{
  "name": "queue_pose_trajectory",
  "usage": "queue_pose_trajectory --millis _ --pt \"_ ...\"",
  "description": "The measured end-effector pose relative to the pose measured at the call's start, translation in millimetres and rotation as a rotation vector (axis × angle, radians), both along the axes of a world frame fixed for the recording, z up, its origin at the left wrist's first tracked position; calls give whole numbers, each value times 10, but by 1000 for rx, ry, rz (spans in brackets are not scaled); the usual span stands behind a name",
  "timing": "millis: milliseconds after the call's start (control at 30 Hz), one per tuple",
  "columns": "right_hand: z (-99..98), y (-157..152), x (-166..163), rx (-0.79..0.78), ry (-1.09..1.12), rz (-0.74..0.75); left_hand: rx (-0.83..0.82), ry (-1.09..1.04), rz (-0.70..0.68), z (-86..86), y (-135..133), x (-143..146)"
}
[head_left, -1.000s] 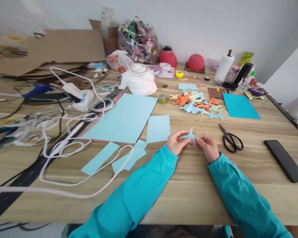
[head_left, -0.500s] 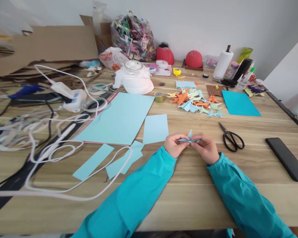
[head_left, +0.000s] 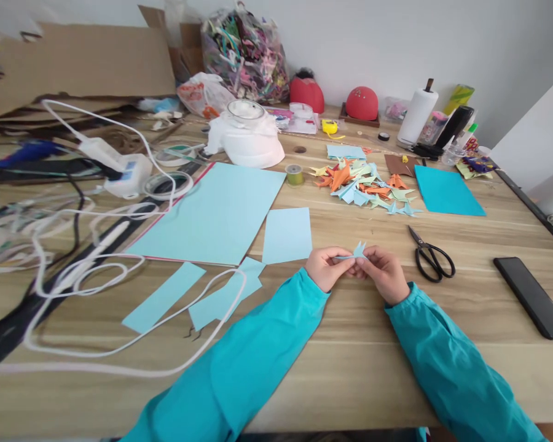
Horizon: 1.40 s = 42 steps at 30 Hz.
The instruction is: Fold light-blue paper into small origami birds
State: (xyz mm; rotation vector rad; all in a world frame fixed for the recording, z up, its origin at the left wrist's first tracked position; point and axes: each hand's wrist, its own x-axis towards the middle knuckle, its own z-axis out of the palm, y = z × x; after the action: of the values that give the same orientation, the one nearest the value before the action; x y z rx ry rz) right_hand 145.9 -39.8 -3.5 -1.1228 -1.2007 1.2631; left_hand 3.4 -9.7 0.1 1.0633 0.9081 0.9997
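Note:
Between my two hands is a small light blue folded paper crane (head_left: 359,250), its pointed tips standing up above the fingers. My left hand (head_left: 327,267) pinches its left side between thumb and fingers. On the other side my right hand (head_left: 383,272) is closed on it too, thumb against the paper; the lower folds are hidden by the fingers. Beyond the hands lies a heap of folded paper cranes (head_left: 350,182) in orange, blue, green and yellow. A light blue paper square (head_left: 287,235) rests to the left of my left hand, and black-handled scissors (head_left: 429,256) lie right of my right hand.
Large light blue sheets (head_left: 212,212) and cut paper strips (head_left: 163,297) lie at left, crossed by a white cable (head_left: 244,294). A power strip (head_left: 128,175) sits farther left. A thread spool (head_left: 294,175), teal paper (head_left: 449,190) and a black phone (head_left: 532,296) are also on the table.
The folded paper has turned between my fingers: one upright point showed before, now several close-set tips do. Both hands keep hold of it in nearly the same place. The view has shifted slightly.

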Motion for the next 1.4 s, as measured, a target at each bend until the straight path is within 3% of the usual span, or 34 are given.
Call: queue_pose_trajectory --millis 467,867,1200,1400 --pt "6 -14 -45 -127 262 -100 -165 -172 -54 4 36 -4" --pt "-8 -24 -62 -109 234 -44 -76 -76 -17 68 -10 3" --pt "37 -45 -99 -144 320 -73 -68 -91 77 -25 4 34" --pt "96 -42 -140 -220 411 -138 -76 -106 49 42 -32 23"
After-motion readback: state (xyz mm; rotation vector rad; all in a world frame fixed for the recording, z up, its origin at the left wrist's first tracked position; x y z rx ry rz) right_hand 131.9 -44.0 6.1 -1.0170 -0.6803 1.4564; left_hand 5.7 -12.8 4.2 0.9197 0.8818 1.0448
